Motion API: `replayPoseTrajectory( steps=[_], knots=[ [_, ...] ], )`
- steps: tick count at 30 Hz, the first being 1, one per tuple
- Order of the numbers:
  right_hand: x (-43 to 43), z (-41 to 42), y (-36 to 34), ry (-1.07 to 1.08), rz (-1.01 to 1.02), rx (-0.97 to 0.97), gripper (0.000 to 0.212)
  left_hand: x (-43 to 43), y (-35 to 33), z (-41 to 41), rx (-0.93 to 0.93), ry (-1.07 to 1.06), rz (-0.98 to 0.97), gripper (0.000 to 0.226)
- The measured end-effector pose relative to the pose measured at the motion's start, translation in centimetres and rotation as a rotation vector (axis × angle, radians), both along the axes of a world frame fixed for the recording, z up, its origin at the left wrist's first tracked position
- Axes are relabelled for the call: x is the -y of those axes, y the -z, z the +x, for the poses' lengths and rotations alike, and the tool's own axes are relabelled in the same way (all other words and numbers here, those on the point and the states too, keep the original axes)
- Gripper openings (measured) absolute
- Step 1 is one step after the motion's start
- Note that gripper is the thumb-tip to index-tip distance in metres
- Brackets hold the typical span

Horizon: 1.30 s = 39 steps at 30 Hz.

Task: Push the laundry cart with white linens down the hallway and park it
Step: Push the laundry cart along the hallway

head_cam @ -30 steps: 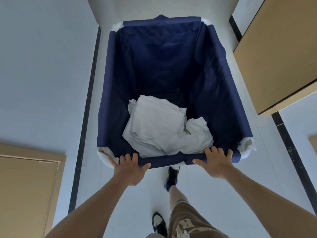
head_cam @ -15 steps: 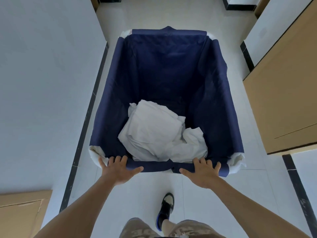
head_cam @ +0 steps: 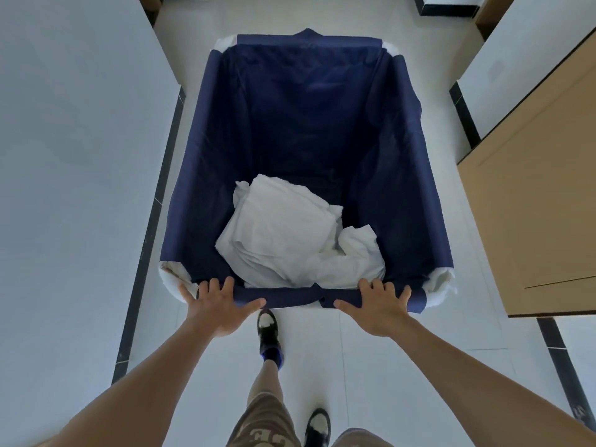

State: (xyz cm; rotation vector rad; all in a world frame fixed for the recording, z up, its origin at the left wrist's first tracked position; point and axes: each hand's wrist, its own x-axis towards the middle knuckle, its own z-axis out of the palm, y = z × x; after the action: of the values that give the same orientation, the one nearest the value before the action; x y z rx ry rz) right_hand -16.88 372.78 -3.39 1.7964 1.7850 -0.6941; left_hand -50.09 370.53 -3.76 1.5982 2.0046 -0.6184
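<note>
Along the left of the frame runs a plain white wall (head_cam: pixel 71 156), and a dark baseboard strip (head_cam: pixel 154 221) edges its foot where it meets the pale tiled floor (head_cam: pixel 371 366).

Just right of that, low in the picture, the person's left hand (head_cam: pixel 219 306) grips the near rim of the deep rectangular laundry cart (head_cam: pixel 290 296), which is lined in navy-blue fabric. The fingers hook over the top edge and the thumb is spread along the outer face. The cart fills the middle of the frame, standing in the hallway between the left wall and the doors on the right, with white padding showing at its corners (head_cam: pixel 174 275).

Inside, a crumpled pile of white linens (head_cam: pixel 283 240) lies on the bottom, close to the near wall.

Below the rim, at lower centre, a black-and-white shoe (head_cam: pixel 267 330) is stepped forward under the cart's edge. A second shoe (head_cam: pixel 317 425) sits farther back. Camouflage-print shorts (head_cam: pixel 264 424) carry pale block letters, cut off at the frame's bottom and too partial to read as a word.

The right hand (head_cam: pixel 380 306) clasps the same rim in the same way, fingers over the top and thumb stretched inward.

On the right stands a tan wooden door (head_cam: pixel 532 204), apart from the cart's side.
</note>
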Motion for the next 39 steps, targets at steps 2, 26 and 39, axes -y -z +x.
replayPoseTrajectory(
  steps=[2,26,39],
  knots=[
    [-3.3,-0.5,-0.1,0.002,0.005,0.005,0.091,-3.5,-0.2,-0.5,0.009,0.007,-0.003,0.127],
    [-41.9,-3.2,-0.2,0.034,0.035,-0.023,0.088,-42.3,-0.4,-3.4,0.039,0.056,0.014,0.096],
    [-66.6,-4.7,-0.3,0.014,0.012,-0.025,0.087,-67.0,-0.7,-4.8,0.037,0.016,-0.018,0.106]
  ],
)
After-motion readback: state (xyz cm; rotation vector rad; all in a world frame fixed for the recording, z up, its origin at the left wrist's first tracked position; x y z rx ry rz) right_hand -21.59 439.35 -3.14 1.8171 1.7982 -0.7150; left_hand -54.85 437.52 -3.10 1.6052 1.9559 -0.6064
